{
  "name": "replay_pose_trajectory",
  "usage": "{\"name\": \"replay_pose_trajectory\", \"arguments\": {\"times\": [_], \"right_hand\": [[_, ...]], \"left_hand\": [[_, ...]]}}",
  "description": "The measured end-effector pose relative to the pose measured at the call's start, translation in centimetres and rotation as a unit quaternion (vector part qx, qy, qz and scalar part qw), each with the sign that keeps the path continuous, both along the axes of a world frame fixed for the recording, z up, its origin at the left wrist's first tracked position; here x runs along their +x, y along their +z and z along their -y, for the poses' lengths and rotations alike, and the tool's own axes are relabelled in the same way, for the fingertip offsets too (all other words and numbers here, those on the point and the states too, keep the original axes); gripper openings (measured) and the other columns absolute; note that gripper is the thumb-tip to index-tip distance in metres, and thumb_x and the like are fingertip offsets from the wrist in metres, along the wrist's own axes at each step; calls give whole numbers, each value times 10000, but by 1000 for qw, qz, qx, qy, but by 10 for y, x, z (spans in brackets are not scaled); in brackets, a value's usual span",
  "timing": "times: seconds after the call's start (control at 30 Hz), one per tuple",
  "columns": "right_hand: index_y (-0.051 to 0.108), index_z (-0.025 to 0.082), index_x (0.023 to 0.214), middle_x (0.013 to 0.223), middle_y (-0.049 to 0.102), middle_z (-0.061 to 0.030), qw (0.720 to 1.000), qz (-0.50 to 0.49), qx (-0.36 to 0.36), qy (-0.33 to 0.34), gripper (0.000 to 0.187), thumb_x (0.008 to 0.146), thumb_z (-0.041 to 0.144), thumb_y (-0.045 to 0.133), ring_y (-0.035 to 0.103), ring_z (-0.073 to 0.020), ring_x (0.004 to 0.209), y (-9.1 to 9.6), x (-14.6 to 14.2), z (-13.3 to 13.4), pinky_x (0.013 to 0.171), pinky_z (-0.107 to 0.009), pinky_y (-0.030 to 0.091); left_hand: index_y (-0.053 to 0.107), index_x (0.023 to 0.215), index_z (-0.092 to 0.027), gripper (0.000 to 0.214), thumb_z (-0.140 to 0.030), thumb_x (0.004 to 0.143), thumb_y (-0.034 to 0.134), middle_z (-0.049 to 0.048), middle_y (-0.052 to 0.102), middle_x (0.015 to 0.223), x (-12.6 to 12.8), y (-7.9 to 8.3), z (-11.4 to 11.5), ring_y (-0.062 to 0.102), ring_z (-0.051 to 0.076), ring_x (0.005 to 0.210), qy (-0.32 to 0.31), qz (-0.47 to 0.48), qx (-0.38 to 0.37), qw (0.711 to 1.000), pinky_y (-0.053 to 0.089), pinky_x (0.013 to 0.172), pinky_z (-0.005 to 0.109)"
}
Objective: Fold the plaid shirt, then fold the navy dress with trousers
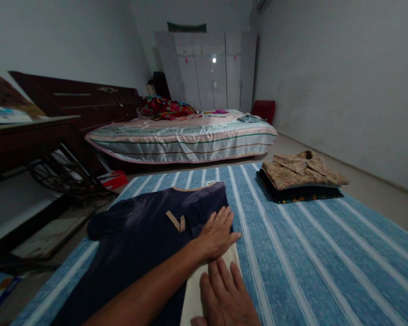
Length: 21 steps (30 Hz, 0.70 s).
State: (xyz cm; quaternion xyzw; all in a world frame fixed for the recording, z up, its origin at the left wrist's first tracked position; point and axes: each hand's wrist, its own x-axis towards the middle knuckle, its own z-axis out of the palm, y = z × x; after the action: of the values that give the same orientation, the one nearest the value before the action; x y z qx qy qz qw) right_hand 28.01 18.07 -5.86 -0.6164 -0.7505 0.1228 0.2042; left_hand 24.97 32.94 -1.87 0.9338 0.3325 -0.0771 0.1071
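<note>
A dark navy T-shirt [136, 235] with tan trim at the neck lies spread on a blue striped bedsheet [292, 262]. A tan V-shaped mark shows on its chest. Along its right edge the shirt is folded inward, and a cream panel [192, 290] faces up there. My left hand [217, 232] rests palm down on that folded edge near the shoulder, fingers stretched out. Just below it, my right hand [227, 292] lies flat over the cream panel with its fingers extended. Neither hand grips anything visible. My left forearm covers part of the shirt.
A stack of folded clothes [302, 174], tan checked on top, sits at the right. Farther back stand a second bed [183, 147] with a red patterned blanket [166, 107] and a pale wardrobe [200, 72]. On the left is a dark table [30, 124] with a wheel beneath.
</note>
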Motion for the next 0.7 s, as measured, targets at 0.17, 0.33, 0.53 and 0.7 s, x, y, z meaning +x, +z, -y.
{"name": "replay_pose_trajectory", "arguments": {"times": [0.17, 0.33, 0.53, 0.7], "right_hand": [[492, 155, 1316, 1409, 361, -170, 1000, 5, 0, -2, 603, 863, 550, 450, 286, -362, 1314, -3, -1, -1, 1044, -569, 274], [482, 151, 1323, 1408, 359, -172, 1000, 8, 13, 8, 594, 870, 533, 445, 281, -364, 1315, -8, 0, -2, 1043, -570, 275], [496, 165, 1314, 1398, 382, -163, 1000, 8, 10, 2, 644, 844, 602, 440, 291, -364, 1311, -10, -1, -3, 1042, -565, 286], [496, 163, 1314, 1401, 370, -168, 1000, 5, 10, 2, 675, 825, 626, 452, 302, -375, 1302, -13, -1, -4, 1033, -571, 293]], "left_hand": [[197, 1446, -143, 690, -557, 898, 265, 110, 70, 1536, 0, 1, -1, 13, 233, 1407, 4, 1, -1, 1000, 89, 1126, 436], [189, 1447, -147, 709, -575, 889, 281, 118, 76, 1536, 8, 5, -4, 9, 244, 1406, 33, 22, 20, 999, 104, 1122, 449], [178, 1447, -95, 801, -640, 864, 251, 144, 48, 1530, 17, -4, -7, -19, 253, 1403, 46, 8, 4, 999, 78, 1127, 453], [186, 1444, -99, 804, -646, 857, 242, 135, 47, 1534, 17, -4, -8, -10, 249, 1405, 48, 5, 7, 999, 73, 1127, 442]]}}
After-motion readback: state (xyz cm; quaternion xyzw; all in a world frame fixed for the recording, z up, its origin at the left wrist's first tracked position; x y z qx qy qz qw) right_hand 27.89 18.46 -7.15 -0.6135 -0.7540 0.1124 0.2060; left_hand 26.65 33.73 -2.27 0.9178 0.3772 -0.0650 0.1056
